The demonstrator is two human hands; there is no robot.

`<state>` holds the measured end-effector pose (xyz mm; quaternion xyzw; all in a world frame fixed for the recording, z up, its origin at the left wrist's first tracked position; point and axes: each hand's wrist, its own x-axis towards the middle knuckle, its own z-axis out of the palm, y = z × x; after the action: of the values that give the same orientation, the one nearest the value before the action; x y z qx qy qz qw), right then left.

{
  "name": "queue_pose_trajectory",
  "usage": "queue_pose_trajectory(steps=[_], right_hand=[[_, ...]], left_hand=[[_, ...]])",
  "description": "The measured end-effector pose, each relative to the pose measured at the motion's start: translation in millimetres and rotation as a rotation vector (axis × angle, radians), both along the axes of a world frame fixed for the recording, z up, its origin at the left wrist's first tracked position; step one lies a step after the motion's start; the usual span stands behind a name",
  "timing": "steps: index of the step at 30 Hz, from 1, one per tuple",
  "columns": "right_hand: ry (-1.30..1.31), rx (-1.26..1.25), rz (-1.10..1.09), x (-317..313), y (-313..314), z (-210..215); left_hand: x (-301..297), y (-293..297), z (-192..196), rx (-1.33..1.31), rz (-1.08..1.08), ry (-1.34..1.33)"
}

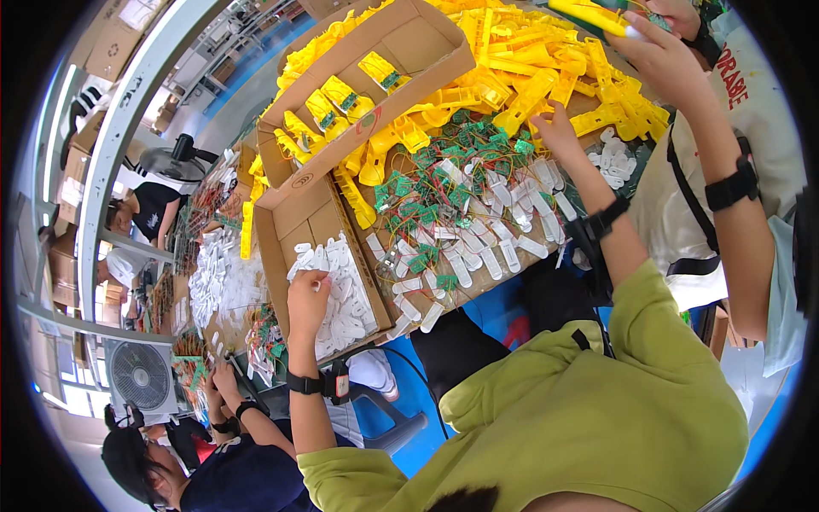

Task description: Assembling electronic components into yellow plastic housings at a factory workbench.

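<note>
My left hand (308,300) is over a cardboard box of small white plastic pieces (345,294). Its fingers are curled together, and whatever they hold, if anything, cannot be made out. My right hand (558,135) reaches to the near edge of a pile of yellow plastic shells (533,85), its fingers apart and nothing visible in them. Between my hands lies a heap of green circuit boards (409,209) with thin wires, mixed with white oblong parts (488,260).
A long cardboard box (375,107) holding several yellow shells with boards stands at the far left. At right, a co-worker's hand (661,64) holds a yellow shell (589,13). Another co-worker (213,469) sits at lower left, near a fan (139,375).
</note>
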<state>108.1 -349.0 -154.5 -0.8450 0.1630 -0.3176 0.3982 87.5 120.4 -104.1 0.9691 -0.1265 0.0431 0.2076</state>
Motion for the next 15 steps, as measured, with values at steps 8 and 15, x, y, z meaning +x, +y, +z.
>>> queue_pose_trajectory(steps=[8, 15], right_hand=[[0.192, 0.235, -0.12, 38.8, -17.7, -6.3], [0.394, -0.179, -0.282, 53.9, -10.8, 9.4]], left_hand=[[-10.6, -23.0, 10.9, -0.578, 0.053, 0.266], [-23.7, -49.3, 24.1, -0.749, -0.048, 0.321]])
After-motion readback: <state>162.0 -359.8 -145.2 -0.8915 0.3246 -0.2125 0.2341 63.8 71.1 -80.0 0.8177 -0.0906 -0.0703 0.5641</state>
